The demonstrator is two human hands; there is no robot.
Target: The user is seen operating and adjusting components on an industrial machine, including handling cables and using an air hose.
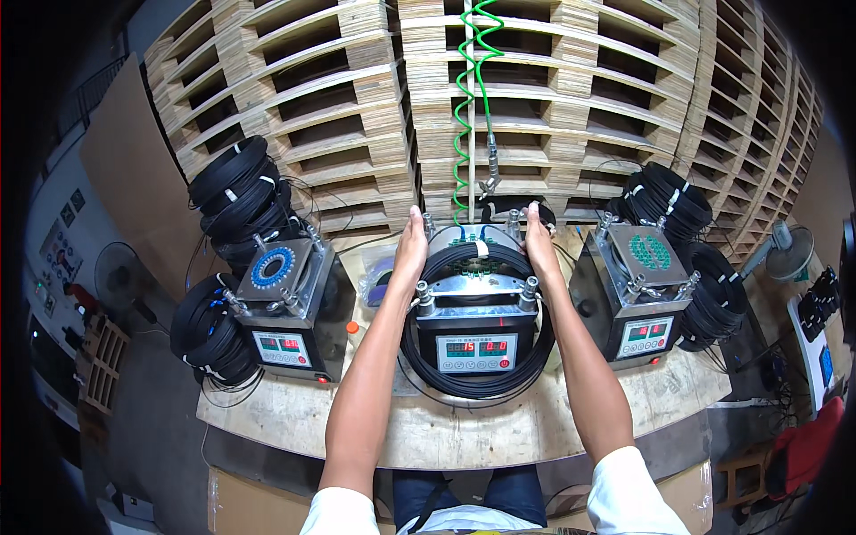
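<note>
A coil of black cable (478, 390) loops around the front of the middle testing machine (475, 352), with a white tie at its top. My left hand (412, 251) lies along the coil's left side near the top, its fingers straight and pointing away from me. On the opposite side my right hand (539, 242) is held the same way, fingers stretched out. Both palms face inward, at or close to the cable; I cannot tell how firmly they touch. Green-tipped cable ends sit at the machine's top plate, partly behind the coil.
Similar machines stand left (283, 343) and right (646, 339), with black cable coils (236, 192) stacked beside them. A green spiral air hose (464, 116) with an air gun (492, 165) hangs before the wooden pallets (312, 116). An orange-capped bottle (352, 328) stands on the wooden table (428, 437).
</note>
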